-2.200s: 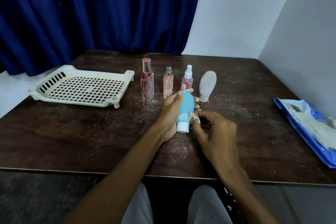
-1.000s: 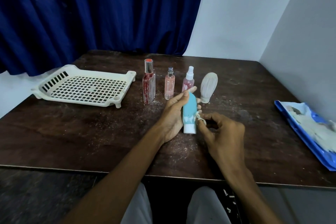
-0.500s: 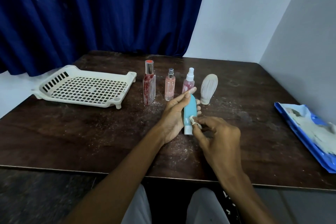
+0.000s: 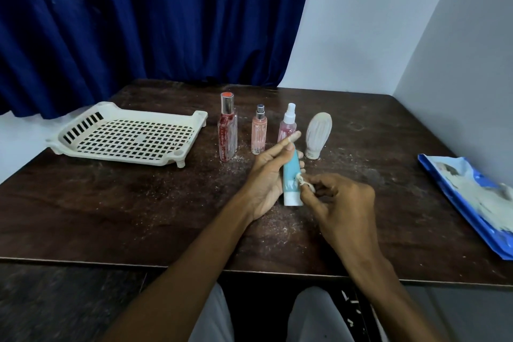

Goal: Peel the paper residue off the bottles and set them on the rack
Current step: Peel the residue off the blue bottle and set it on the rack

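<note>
My left hand (image 4: pixel 265 175) holds a light blue bottle (image 4: pixel 291 179) with a white cap pointing toward me, above the table's middle. My right hand (image 4: pixel 337 207) pinches a curl of white paper residue (image 4: pixel 302 181) on the bottle's side. Behind them stand a tall red bottle (image 4: pixel 227 130), a small pink bottle (image 4: pixel 259 132), a pink spray bottle (image 4: pixel 288 123) and a ribbed white bottle (image 4: pixel 317 134). The white slotted rack (image 4: pixel 125 134) lies at the back left with nothing on it.
A blue and white packet (image 4: pixel 472 197) lies at the table's right edge, close to the wall. Paper crumbs dust the dark wooden table (image 4: pixel 111 203) around the bottles. A blue curtain hangs behind.
The blue bottle has turned narrower in my left hand, and my right fingers have shifted along its side, rolling the paper residue into a small curl.
</note>
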